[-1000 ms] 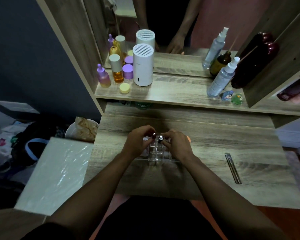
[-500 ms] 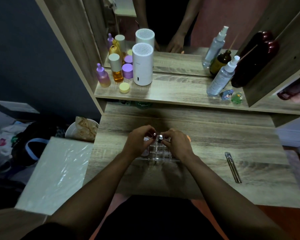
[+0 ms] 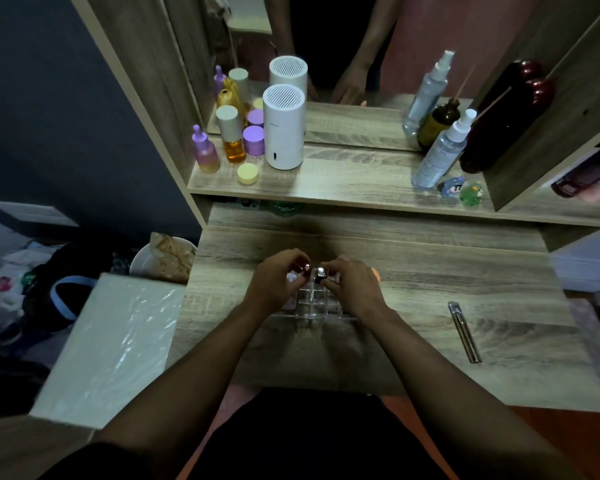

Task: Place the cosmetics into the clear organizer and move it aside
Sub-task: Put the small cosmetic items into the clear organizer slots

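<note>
A clear gridded organizer [image 3: 314,304] stands on the wooden desk in front of me, partly covered by both hands. My left hand [image 3: 278,282] pinches a small dark red lipstick tube [image 3: 305,268] over the organizer's back row. My right hand [image 3: 354,285] pinches a silver-capped lipstick [image 3: 321,273] just beside it. The two tubes stand upright, almost touching. How deep they sit in the compartments is hidden by my fingers. A slim silver cosmetic stick [image 3: 464,332] lies on the desk to the right.
The raised shelf behind holds a white cylinder [image 3: 284,128], purple and amber bottles [image 3: 231,140], a yellow jar [image 3: 247,173], a spray bottle [image 3: 440,154], a dark red bottle [image 3: 499,119] and small figurines [image 3: 461,190]. A mirror rises behind. A white box [image 3: 111,344] sits left of the desk.
Hardly anything has changed: both hands stay over the organizer's back row holding the two tubes, with only a slight shift of the view.
</note>
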